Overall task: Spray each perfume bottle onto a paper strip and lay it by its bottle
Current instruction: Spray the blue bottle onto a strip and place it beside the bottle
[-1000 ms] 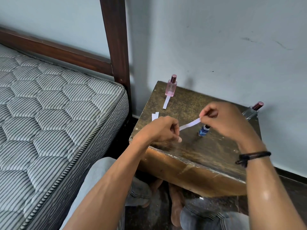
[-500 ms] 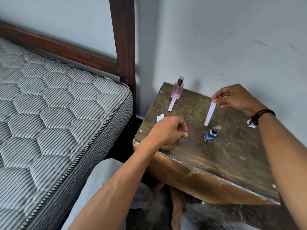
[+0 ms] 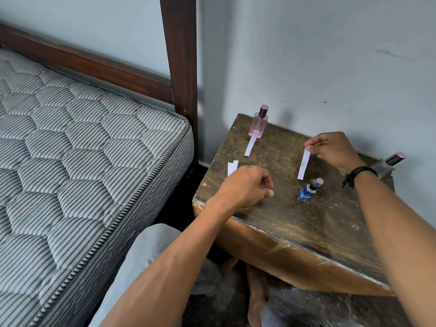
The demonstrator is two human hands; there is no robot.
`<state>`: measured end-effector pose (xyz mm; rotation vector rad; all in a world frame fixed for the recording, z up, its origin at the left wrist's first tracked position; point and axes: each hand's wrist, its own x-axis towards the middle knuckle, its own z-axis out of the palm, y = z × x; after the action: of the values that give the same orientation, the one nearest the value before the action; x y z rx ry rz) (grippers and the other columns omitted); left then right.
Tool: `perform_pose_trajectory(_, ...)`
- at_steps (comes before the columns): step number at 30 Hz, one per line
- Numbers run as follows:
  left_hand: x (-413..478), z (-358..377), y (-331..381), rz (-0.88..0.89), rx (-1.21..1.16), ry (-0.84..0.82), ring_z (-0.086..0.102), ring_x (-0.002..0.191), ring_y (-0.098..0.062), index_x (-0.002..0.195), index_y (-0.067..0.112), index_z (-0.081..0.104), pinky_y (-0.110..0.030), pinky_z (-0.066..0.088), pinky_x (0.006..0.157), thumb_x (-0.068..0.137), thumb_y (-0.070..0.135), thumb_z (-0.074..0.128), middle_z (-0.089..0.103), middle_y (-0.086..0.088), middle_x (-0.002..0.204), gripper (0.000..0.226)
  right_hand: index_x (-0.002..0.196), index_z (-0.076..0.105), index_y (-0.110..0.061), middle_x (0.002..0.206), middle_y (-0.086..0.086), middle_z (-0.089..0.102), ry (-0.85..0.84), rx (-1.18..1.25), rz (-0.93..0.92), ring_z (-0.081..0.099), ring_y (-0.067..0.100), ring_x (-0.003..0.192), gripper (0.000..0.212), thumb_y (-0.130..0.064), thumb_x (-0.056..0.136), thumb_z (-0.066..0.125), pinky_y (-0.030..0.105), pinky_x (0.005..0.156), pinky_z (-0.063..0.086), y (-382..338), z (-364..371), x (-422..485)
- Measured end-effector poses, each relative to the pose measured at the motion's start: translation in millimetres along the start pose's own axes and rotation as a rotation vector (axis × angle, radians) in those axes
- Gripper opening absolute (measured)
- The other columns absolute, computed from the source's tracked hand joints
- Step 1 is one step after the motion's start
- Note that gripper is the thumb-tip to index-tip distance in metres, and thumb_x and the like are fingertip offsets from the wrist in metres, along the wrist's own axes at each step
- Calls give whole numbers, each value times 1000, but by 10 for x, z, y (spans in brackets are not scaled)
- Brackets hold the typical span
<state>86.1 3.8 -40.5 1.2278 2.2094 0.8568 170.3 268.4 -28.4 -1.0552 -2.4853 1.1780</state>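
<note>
One strip already lies by the square pink glass bottle point(image 3: 258, 125). My right hand point(image 3: 335, 149) pinches a white paper strip point(image 3: 303, 166) by its top end, hanging just behind the small blue spray bottle point(image 3: 308, 191) on the worn wooden bench point(image 3: 295, 223). My left hand point(image 3: 247, 185) rests loosely curled, apparently empty. The clear bottle point(image 3: 387, 164) seems still undone.

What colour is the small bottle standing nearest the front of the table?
Blue, with a dark spray top and clear cap; the head view shows it clearly.

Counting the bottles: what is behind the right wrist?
Behind the right hand stands a clear bottle with a dark pink cap; the wrist covers its lower body.
</note>
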Motion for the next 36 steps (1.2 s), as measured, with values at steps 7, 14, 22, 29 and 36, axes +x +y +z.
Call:
perform_pose_trajectory(7,0,9,27,2,21,-2,56,82,-10,87,24,69,-28,50,76,84,26,76,62,10,85,8,82,75,-25,93,-4,75,39,2,1,66,12,88,24,-2,89,77,27,85,47,117,59,12)
perform_pose_trajectory(14,96,64,-4,70,37,116,56,102,-19,103,12,73,-30,45,91,93,10,62,66,-2,102,15,80,74,-30,92,-6,75,73,69,18,64,10,85,26,-6,90,77,22,77,46,206,115,-78)
perform_pose_trajectory(22,406,194,287,-44,-143,252,65,107,-16,126,17,67,-36,53,97,92,33,69,70,-1,121,37,87,76,-22,93,-1,76,114,316,6,69,13,94,17,-6,91,77,36,88,55,-159,-138,-332)
perform_pose_trajectory(29,340,86,351,-72,-589,239,67,100,-1,128,23,67,-32,54,96,90,31,73,73,7,115,39,87,78,-22,87,-3,77,175,544,-86,75,11,86,17,-4,88,78,25,79,57,-724,-350,-823)
perform_pose_trajectory(36,204,-35,408,34,-912,99,66,69,-13,93,1,74,-21,55,67,90,10,73,73,-8,78,9,87,77,-25,84,-11,76,353,646,-63,71,6,88,20,-5,89,77,25,82,57,-731,-202,-1179)
